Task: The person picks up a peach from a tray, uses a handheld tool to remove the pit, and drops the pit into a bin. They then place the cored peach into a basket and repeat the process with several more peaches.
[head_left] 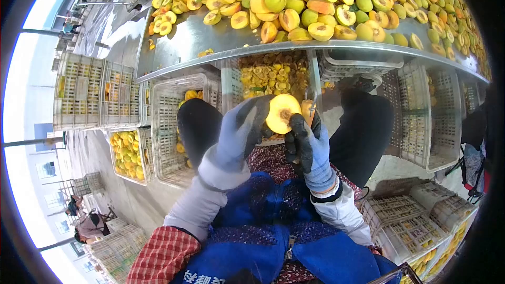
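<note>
My left hand point(244, 126), in a grey-and-black glove, holds a halved yellow fruit point(282, 113) by its left edge. The cut face is turned up toward me, with a brown hollow in the middle. My right hand point(310, 150), gloved alike, has its thumb at the lower right of that half, and its fingers are wrapped round a small tool with an orange-brown part point(308, 109), which is partly hidden. Both hands are close together above my lap. Just beyond them, a crate of yellow fruit pieces point(268, 76) stands under the table edge.
A metal table point(184, 39) heaped with halved fruit point(321, 13) spans the top. Plastic crates stand at left point(79, 92), beside my left knee point(171, 126), at right point(428, 121) and lower right point(405, 221). Other people point(92, 226) are far off at left.
</note>
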The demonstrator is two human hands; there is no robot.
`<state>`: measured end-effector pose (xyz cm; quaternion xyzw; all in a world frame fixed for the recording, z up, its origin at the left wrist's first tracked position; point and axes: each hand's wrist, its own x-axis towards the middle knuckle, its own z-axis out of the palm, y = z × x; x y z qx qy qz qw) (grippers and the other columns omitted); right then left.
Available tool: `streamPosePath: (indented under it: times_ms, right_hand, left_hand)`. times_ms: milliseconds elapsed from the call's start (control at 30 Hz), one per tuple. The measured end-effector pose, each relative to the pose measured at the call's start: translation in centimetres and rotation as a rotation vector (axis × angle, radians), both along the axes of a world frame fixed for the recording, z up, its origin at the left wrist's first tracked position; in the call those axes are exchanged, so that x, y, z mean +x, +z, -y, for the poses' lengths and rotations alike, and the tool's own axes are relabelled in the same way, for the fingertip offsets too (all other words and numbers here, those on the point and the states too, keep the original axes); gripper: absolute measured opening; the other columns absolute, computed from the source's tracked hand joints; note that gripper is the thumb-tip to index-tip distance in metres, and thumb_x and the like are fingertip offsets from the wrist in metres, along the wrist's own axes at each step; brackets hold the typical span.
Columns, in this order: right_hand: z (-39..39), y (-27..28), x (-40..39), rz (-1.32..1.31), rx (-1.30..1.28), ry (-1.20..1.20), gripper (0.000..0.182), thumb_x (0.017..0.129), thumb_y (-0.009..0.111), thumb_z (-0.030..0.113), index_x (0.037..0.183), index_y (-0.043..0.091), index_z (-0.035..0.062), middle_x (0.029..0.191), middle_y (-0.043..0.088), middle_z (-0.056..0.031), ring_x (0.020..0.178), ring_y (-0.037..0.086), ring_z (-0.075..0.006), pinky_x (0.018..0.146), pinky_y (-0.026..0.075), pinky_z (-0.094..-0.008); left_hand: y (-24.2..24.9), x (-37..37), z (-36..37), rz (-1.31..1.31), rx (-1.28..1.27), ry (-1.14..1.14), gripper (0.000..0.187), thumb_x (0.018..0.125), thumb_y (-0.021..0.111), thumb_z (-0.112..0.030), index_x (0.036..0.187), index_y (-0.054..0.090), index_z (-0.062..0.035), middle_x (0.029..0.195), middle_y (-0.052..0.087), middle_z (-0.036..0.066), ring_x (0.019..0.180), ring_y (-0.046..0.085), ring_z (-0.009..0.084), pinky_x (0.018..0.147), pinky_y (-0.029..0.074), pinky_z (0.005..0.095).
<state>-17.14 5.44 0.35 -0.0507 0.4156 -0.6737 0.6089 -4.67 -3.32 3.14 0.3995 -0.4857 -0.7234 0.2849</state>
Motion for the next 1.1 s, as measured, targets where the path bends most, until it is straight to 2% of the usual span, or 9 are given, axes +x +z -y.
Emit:
streamPosePath:
  times_ms: [167,300,367,400,567,633,767,967,1100]
  right_hand:
    - [-1.1,-0.5,2.4,-0.131,-0.029,0.051,0.019,0.093,0.046,0.024,0.1,0.051,0.0072,0.058,0.05,-0.0003,0.039,0.043,-0.0071,0.032,0.032,-0.0193]
    - [-2.0,1.3,2.3,0.033,-0.029,0.115,0.021,0.094,0.042,0.026,0.098,0.05,0.0067,0.059,0.05,-0.0004,0.04,0.042,-0.0078,0.035,0.033,-0.0198]
    - [-3.1,-1.4,1.4,-0.888,-0.138,0.268,0.028,0.086,0.051,0.008,0.112,0.048,-0.0018,0.09,0.056,-0.0118,0.058,0.054,-0.0141,0.051,0.045,-0.0279]
    - [-3.0,-1.4,1.8,-1.426,-0.262,0.015,0.029,0.085,0.052,0.005,0.112,0.045,-0.0017,0.085,0.057,-0.0114,0.058,0.053,-0.0122,0.05,0.044,-0.0266]
    - [-3.4,0.3,2.2,-0.451,-0.207,0.072,0.042,0.081,0.055,0.001,0.119,0.038,-0.0003,0.092,0.054,-0.0093,0.07,0.053,-0.0101,0.06,0.044,-0.0225]
    - [-3.1,0.2,3.0,-0.076,-0.049,-0.027,0.04,0.08,0.057,0.002,0.117,0.04,0.0002,0.088,0.055,-0.0046,0.072,0.053,-0.0093,0.061,0.043,-0.0203]
    - [-2.8,1.1,0.8,-0.098,-0.078,-0.048,0.037,0.079,0.059,0.0,0.114,0.046,0.0002,0.088,0.056,-0.0039,0.078,0.053,-0.01,0.069,0.043,-0.0199]
    - [-2.0,3.0,-1.2,-1.05,-0.367,0.133,0.03,0.076,0.063,0.009,0.103,0.051,0.0001,0.089,0.059,-0.0146,0.075,0.059,-0.0243,0.067,0.046,-0.032]
    - [-3.9,2.9,-0.2,-1.201,-0.167,0.162,0.031,0.078,0.06,0.015,0.103,0.049,0.0009,0.084,0.056,-0.0206,0.071,0.058,-0.0371,0.058,0.045,-0.0396]
  left_hand:
    - [0.4,-0.7,-1.7,0.042,-0.754,-0.069,0.047,0.083,0.052,-0.009,0.126,0.039,0.0076,0.113,0.052,0.017,0.104,0.049,0.0221,0.089,0.039,0.0306]
    - [0.4,-1.0,-3.4,-0.081,-0.486,0.184,0.046,0.092,0.046,-0.022,0.127,0.037,0.0072,0.11,0.053,0.014,0.101,0.05,0.0185,0.089,0.039,0.0279]
    - [0.1,0.1,-2.2,-0.047,-0.452,0.166,0.037,0.095,0.042,-0.023,0.118,0.045,0.0057,0.103,0.056,0.01,0.094,0.053,0.0151,0.083,0.042,0.027]
    - [-0.4,0.4,-2.0,-0.115,-0.382,0.152,0.035,0.095,0.042,-0.023,0.115,0.047,0.0048,0.102,0.056,0.01,0.092,0.053,0.0149,0.082,0.042,0.027]
    - [0.7,-0.2,-3.4,-0.167,-0.149,0.164,0.032,0.094,0.043,-0.022,0.113,0.048,0.003,0.101,0.056,0.01,0.093,0.053,0.0149,0.082,0.042,0.0269]
    - [0.8,-1.0,-4.3,-0.06,-0.444,0.202,0.033,0.094,0.044,-0.02,0.116,0.046,0.0033,0.103,0.056,0.01,0.096,0.052,0.0155,0.086,0.04,0.0267]
    - [1.0,-0.8,-5.1,0.073,-0.559,0.064,0.036,0.087,0.055,-0.014,0.117,0.046,0.0035,0.101,0.056,0.01,0.092,0.053,0.0144,0.082,0.042,0.025]
    - [0.9,0.6,-2.1,-0.04,0.123,-0.168,0.025,0.09,0.053,-0.019,0.106,0.055,0.0006,0.094,0.056,0.004,0.083,0.053,0.0088,0.073,0.043,0.0215]
    - [-0.5,-0.2,-2.2,0.026,-0.42,-0.058,0.026,0.091,0.05,-0.021,0.105,0.055,0.0002,0.094,0.057,0.004,0.083,0.054,0.0102,0.073,0.044,0.023]
